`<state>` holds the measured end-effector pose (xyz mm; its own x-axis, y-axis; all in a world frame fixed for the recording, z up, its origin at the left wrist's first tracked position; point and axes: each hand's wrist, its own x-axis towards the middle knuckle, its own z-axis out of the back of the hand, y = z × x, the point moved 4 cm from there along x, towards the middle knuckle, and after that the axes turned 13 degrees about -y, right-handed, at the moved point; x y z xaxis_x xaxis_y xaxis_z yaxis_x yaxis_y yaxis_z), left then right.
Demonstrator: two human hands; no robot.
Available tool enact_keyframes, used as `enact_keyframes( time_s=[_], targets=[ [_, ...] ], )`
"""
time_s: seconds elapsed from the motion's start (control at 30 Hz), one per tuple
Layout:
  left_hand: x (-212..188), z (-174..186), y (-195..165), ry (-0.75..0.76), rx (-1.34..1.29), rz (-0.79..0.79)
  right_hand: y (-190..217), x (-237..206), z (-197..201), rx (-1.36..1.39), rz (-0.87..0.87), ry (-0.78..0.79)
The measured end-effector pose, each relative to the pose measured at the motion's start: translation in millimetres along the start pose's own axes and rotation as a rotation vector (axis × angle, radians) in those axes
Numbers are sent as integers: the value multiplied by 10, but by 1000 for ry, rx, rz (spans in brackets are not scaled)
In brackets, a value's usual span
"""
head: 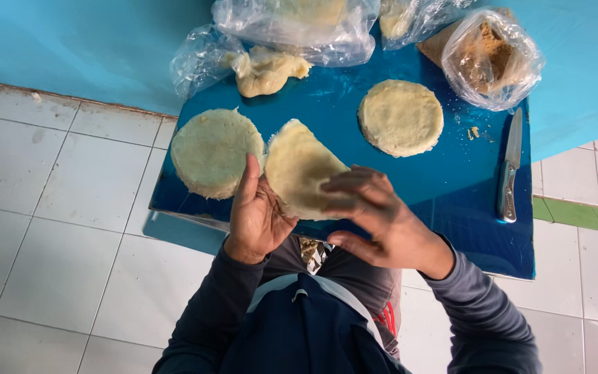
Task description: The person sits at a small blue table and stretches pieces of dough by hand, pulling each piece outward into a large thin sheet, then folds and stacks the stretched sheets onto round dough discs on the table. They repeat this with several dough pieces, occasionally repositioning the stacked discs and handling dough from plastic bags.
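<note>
Three clear plastic bags [292, 28] of dough and brown crumbs line the board's far edge.

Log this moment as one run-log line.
left hand: supports pale round flattened dough disc | right hand: fingers on it | beside: second flat dough round on blue board | steel knife right
</note>
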<state>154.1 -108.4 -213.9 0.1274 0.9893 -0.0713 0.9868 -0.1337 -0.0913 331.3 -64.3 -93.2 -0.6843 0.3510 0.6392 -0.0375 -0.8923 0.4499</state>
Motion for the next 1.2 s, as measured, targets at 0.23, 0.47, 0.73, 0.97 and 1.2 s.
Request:
enact_keyframes(
  time_s=[0.23, 0.47, 0.73, 0.97, 1.2],
  targets=[
    [69, -54, 358, -33, 200, -3, -22, -306, -133, -27, -330, -359],
    [30, -106, 520, -93, 436, 31, 140, -479, -328, -258, -346, -485],
    [-98, -10, 575, -248, 878, 58, 207, -604, -383, -287, -382, -515],
    [-208, -194, 514, 159, 1277, -385, 101, -777, -365, 73, -461, -541],
    [-254, -108, 440, -94, 1441, -504, -198, -1140, -506, 544, -791, -619]
  ],
)
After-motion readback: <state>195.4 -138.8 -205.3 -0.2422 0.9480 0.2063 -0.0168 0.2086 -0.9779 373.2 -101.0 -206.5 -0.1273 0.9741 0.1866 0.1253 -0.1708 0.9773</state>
